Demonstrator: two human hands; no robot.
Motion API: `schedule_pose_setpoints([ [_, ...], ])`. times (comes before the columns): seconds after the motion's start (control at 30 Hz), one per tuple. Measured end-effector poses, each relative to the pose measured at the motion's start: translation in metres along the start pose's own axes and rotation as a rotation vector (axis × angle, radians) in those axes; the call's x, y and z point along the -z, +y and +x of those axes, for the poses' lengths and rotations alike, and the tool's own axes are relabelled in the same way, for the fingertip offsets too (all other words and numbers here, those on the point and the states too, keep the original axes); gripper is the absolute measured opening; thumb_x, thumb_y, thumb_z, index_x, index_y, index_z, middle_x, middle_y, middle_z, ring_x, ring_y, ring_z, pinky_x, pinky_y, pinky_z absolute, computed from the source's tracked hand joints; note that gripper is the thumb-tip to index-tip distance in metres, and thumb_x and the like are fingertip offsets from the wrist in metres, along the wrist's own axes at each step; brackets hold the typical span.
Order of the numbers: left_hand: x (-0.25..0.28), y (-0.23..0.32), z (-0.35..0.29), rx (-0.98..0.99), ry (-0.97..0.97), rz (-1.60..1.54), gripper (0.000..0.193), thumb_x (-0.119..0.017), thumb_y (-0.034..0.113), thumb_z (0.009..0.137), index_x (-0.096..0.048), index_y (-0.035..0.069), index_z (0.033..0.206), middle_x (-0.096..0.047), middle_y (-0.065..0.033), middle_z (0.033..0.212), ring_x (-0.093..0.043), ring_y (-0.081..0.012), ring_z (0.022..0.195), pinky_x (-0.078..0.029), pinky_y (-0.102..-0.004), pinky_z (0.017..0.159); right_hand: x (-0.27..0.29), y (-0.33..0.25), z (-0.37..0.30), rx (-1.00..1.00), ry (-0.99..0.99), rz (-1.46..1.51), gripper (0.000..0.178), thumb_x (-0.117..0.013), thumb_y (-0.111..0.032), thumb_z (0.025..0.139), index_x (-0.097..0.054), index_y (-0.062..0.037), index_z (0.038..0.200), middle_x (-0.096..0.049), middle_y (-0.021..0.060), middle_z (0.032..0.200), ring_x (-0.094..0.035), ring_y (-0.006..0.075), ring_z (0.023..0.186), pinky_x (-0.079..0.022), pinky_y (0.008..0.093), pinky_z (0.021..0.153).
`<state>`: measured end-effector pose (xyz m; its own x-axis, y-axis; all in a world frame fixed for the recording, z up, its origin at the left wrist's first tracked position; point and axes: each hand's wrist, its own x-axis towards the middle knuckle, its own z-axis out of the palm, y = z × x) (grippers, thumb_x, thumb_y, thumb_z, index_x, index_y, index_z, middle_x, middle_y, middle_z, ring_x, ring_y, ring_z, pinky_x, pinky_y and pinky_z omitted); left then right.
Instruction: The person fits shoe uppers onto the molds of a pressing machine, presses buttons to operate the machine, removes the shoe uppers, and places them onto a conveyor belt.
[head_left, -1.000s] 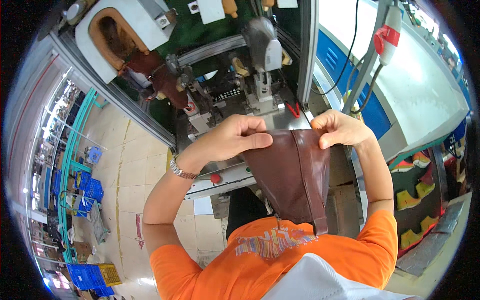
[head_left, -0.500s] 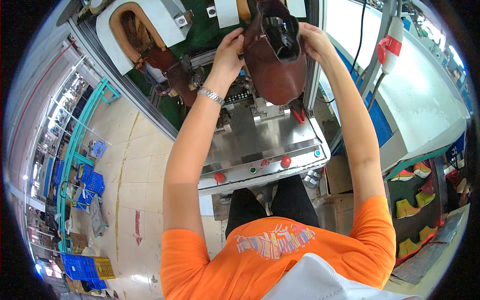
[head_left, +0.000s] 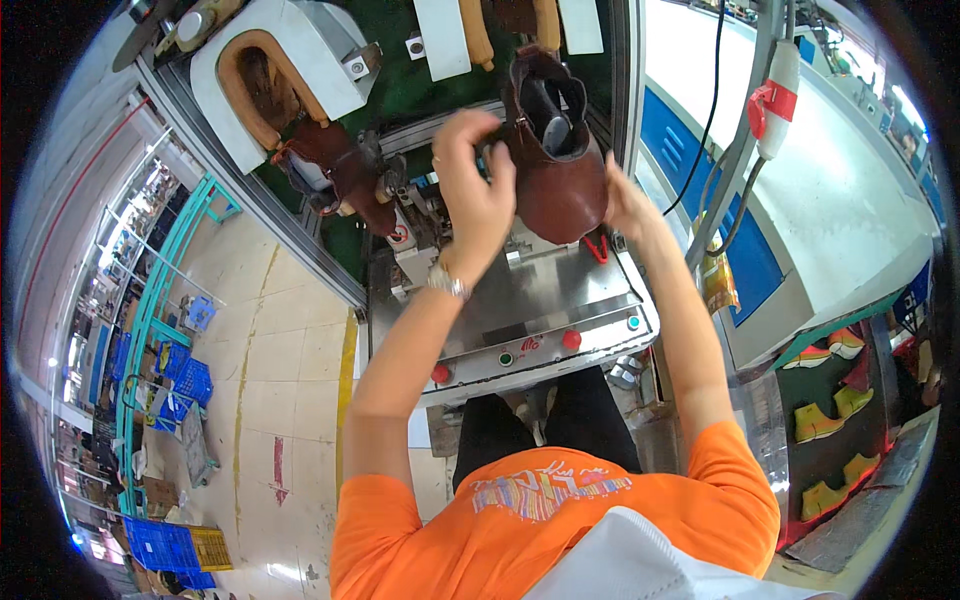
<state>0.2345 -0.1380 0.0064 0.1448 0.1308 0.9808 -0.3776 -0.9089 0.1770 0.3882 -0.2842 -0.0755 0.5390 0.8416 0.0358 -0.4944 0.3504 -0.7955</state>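
A brown leather boot upper point(head_left: 562, 185) with a dark open collar stands in the machine, its rounded toe toward me. On its left, my left hand point(head_left: 475, 190) is raised and slightly blurred, thumb apart from the fingers, holding nothing. My right hand point(head_left: 632, 208) lies along the boot upper's right side with fingers stretched; the boot may hide part of them. A second brown boot upper point(head_left: 345, 170) sits at the left station, beneath a white block with a tan U-shaped pad point(head_left: 310, 90).
The steel machine bed point(head_left: 500, 300) has red and green buttons point(head_left: 571, 340) along its front edge. A black cable and a red-and-white hanging handle point(head_left: 778, 100) are on the right. Colourful shoes point(head_left: 820, 420) fill a rack at lower right. Blue crates point(head_left: 160, 535) stand at left.
The boot upper has come down and nearer to me. My left hand has left its collar and sits beside it; my right hand has slid down along its right side.
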Motion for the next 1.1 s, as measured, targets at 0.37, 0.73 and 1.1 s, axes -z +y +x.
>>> schedule_pose_setpoints([
  [0.37,0.012,0.086,-0.022,0.055,-0.622,0.321,0.051,-0.061,0.012,0.073,-0.045,0.007,0.122,-0.047,-0.0080,0.111,-0.055,-0.0217,0.084,-0.039,-0.0342,0.071,0.013,0.116,0.020,-0.010,-0.179,0.524,0.046,-0.036,-0.041,0.092,-0.044,-0.0056,0.121,-0.055,0.0137,0.115,-0.053,0.0278,0.106,-0.038,0.0433,0.095],
  [0.73,-0.013,0.067,-0.066,0.091,-0.595,0.366,0.059,-0.059,0.003,0.070,-0.042,0.010,0.126,-0.042,-0.0089,0.117,-0.051,-0.0225,0.092,-0.038,-0.0376,0.074,-0.015,0.101,0.059,0.063,0.209,0.386,0.030,-0.033,-0.028,0.091,-0.051,-0.0032,0.091,-0.055,0.0160,0.093,-0.055,0.0322,0.087,-0.046,0.0454,0.082],
  [1.1,-0.011,0.061,-0.070,0.133,-0.579,0.307,0.054,-0.056,0.002,0.067,-0.048,0.011,0.121,-0.044,-0.0055,0.115,-0.049,-0.0210,0.087,-0.035,-0.0375,0.076,0.054,0.148,0.108,0.003,0.149,0.645,0.032,-0.032,-0.029,0.090,-0.049,-0.0034,0.089,-0.055,0.0134,0.082,-0.056,0.0287,0.075,-0.049,0.0470,0.067],
])
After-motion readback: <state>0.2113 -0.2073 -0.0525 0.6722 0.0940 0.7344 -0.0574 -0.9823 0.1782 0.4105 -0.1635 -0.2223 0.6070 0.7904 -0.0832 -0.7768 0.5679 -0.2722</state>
